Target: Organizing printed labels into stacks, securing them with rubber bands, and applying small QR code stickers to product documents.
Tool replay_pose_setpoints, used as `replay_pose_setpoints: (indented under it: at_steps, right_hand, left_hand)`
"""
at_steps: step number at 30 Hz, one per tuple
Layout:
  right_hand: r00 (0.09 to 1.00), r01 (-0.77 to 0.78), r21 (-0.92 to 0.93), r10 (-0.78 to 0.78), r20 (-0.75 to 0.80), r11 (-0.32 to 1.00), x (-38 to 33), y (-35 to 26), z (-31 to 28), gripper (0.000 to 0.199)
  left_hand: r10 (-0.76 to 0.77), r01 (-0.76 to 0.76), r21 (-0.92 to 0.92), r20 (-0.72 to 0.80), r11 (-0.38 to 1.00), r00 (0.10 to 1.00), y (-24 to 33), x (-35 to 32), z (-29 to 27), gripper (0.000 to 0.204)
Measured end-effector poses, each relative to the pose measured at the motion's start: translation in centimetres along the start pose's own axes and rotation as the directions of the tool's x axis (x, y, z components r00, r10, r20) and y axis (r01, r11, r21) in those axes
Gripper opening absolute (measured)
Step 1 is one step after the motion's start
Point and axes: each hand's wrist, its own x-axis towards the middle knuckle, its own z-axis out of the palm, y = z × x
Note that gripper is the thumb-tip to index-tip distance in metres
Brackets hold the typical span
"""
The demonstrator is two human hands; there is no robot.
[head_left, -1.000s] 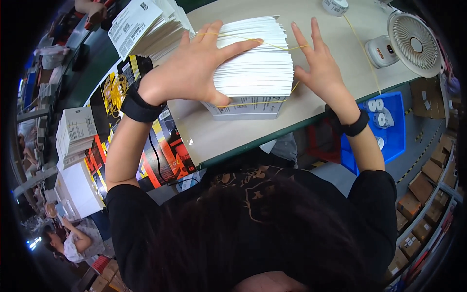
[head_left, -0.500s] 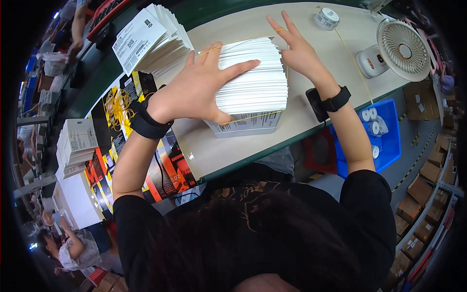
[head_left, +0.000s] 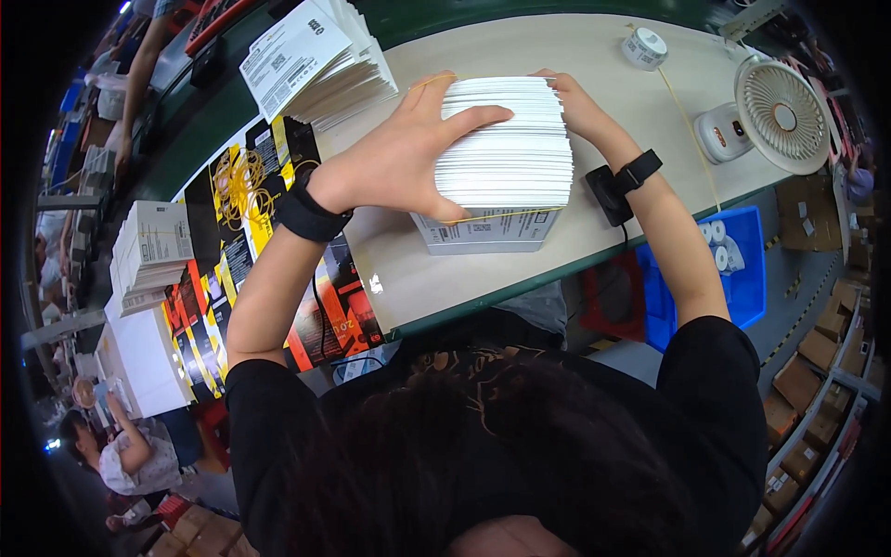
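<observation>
A thick stack of flat white paper pieces (head_left: 506,144) with a grey printed face stands on the table before me; I cannot tell if they are leaflets or folded cartons. My left hand (head_left: 399,153) grips its left side, thumb at the near left corner and one finger lying across the top. A yellow rubber band (head_left: 524,214) runs along the near side under that thumb and shows again by the far left fingers. At the far right corner, my right hand (head_left: 577,104) has its fingers bent around the stack's edge, their tips partly hidden.
More printed stacks (head_left: 306,56) stand far left and left. Loose rubber bands (head_left: 243,186) lie on a black, yellow and red printed sheet (head_left: 278,148). At right are a tape roll (head_left: 644,48), a white fan (head_left: 780,116), a black device (head_left: 608,195) and a blue bin (head_left: 752,288) holding rolls.
My right hand has come down from its raised, spread position above the far right corner and closed around the stack's edge. My left hand keeps its hold.
</observation>
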Motion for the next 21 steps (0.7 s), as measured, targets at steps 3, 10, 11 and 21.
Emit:
replay_pose_setpoints:
  at_steps: [3, 10, 11, 21]
  right_hand:
    - [0.991, -0.126, 0.016, 0.125, 0.048, 0.992, -0.6, -0.5, 0.1, 0.026]
    - [0.976, -0.190, 0.044, 0.184, 0.114, 0.981, -0.7, -1.6, -0.5, 0.023]
    - [0.970, -0.219, 0.063, 0.210, 0.123, 0.974, -0.7, -1.7, -0.5, 0.021]
    - [0.961, -0.213, 0.045, 0.201, 0.189, 0.976, -1.0, -2.4, -0.7, 0.029]
  left_hand:
    - [0.019, -0.022, -0.043, -0.057, 0.999, 0.998, -0.5, -0.2, 0.4, 0.091]
    - [0.028, -0.039, -0.086, -0.132, 0.996, 0.991, -0.8, -0.2, 0.7, 0.092]
    - [0.027, -0.039, -0.082, -0.144, 0.996, 0.989, -0.8, -0.3, 0.7, 0.092]
    - [0.023, -0.035, -0.063, -0.185, 0.997, 0.982, -1.1, -1.0, 1.2, 0.088]
